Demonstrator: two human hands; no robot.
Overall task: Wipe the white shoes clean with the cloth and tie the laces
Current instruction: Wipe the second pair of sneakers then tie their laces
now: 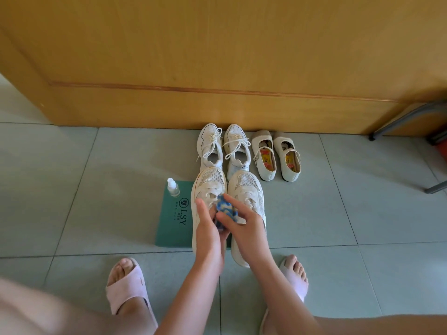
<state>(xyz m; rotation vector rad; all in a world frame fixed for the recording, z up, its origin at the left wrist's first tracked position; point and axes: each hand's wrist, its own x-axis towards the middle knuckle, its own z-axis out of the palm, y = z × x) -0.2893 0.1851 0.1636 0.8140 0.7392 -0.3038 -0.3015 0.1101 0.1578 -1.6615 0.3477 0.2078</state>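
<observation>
Cloth: blue-and-white patterned cloth (227, 207) was bunched between left hand (208, 229) and right hand (245, 229), fingers of both curled round it | Shoes: pair of white mesh lace-up shoes (244, 184) lay directly beneath, long axes near-to-far, toes far | Reach: either hand equally near.

Home interior, floor-level spot by a door or wardrobe, cannot tell which. Evidence: pale tiled floor (96, 189), large wooden panel (217, 56) along the far side, laced sneakers (210, 151) and strap flats (264, 163) lined up against it, person wearing pink house slippers (125, 293), grey furniture legs (399, 122) far right.
</observation>
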